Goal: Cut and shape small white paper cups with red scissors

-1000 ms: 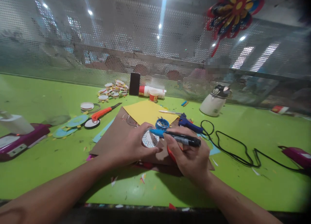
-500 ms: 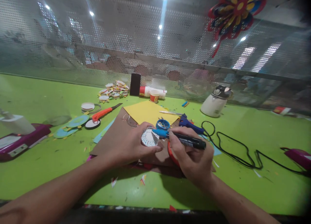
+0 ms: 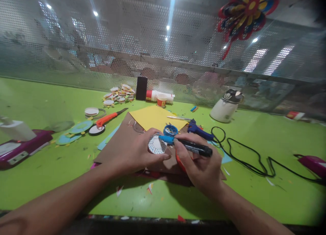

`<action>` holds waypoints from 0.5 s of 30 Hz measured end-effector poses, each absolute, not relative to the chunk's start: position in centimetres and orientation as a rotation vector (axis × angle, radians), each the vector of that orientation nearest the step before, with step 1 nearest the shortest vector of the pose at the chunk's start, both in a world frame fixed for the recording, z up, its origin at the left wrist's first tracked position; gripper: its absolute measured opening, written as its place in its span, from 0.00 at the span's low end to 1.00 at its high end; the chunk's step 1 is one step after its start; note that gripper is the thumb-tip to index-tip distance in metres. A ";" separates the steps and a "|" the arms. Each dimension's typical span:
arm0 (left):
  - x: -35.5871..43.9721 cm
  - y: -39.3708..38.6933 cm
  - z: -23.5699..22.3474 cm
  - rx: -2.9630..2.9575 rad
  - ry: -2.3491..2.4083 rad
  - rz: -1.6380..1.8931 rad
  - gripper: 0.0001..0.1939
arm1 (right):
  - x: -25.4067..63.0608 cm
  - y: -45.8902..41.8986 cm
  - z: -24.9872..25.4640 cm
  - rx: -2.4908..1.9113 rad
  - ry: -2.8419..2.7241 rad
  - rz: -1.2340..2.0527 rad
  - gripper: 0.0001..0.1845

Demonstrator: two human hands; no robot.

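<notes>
My left hand (image 3: pixel 137 150) grips a white paper disc (image 3: pixel 156 146) by its edge, thumb below and fingers around the top. Dark lines divide the disc's face into panels, several filled with blue dots. Between the fingers of my right hand (image 3: pixel 200 160) is a blue marker (image 3: pixel 166 139), its tip at the disc's upper edge. A black marker (image 3: pixel 197 148) lies in the same grip, pointing right; whether the two are joined I cannot tell. Below my hands lie brown card (image 3: pixel 119 145) and a yellow sheet (image 3: pixel 150 114). Behind the marker sits a blue ring-shaped holder (image 3: pixel 170 129) with small bits inside.
A blue glue gun (image 3: pixel 200 130) with a black cord lies right of the card. An orange-handled knife (image 3: pixel 107 119), light-blue discs (image 3: pixel 80 127) and a power strip (image 3: pixel 25 148) are leftward. Behind stand a phone (image 3: pixel 141 88), a paper cup (image 3: pixel 161 100) and a kettle (image 3: pixel 225 106).
My right hand has shifted slightly to the left with the markers, and the blue tip has moved a little over the disc. My left hand and the disc look unmoved.
</notes>
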State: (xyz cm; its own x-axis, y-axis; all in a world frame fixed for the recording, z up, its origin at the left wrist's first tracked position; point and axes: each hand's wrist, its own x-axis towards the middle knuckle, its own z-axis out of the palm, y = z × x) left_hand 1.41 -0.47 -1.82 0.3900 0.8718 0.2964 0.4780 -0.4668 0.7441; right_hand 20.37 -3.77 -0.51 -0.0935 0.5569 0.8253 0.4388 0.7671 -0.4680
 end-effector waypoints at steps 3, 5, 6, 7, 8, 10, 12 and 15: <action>1.3 -0.6 -1.8 2.086 1.144 0.922 0.23 | 20.3 -3.7 -0.3 -0.790 -1.734 0.103 0.06; 1.3 -0.6 -1.8 2.077 1.141 0.921 0.22 | 20.3 -3.8 -0.1 -0.789 -1.756 0.098 0.06; 1.3 -0.6 -1.8 2.079 1.151 0.920 0.22 | 20.3 -3.8 0.0 -0.788 -1.774 0.097 0.05; 1.4 -0.6 -1.8 2.082 1.165 0.918 0.21 | 20.3 -3.9 0.1 -0.789 -1.797 0.095 0.05; 1.4 -0.5 -1.8 2.083 1.174 0.916 0.20 | 20.4 -4.0 0.2 -0.790 -1.826 0.090 0.05; 1.5 -0.5 -1.8 2.089 1.172 0.916 0.18 | 20.4 -4.1 0.4 -0.793 -1.885 0.066 0.05; 1.6 -0.5 -1.8 2.095 1.154 0.926 0.17 | 20.4 -4.1 0.5 -0.792 -1.925 0.035 0.04; 1.8 -0.7 -1.7 2.112 1.179 0.920 0.16 | 20.4 -4.1 0.5 -0.782 -1.943 0.007 0.04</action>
State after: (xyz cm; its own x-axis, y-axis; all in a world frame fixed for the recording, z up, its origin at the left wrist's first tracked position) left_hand 1.78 -0.69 -1.73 0.3818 0.8751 0.2973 0.5013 -0.4663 0.7289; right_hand 20.39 -4.06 0.53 -0.2908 0.5226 0.8014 0.5170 0.7907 -0.3281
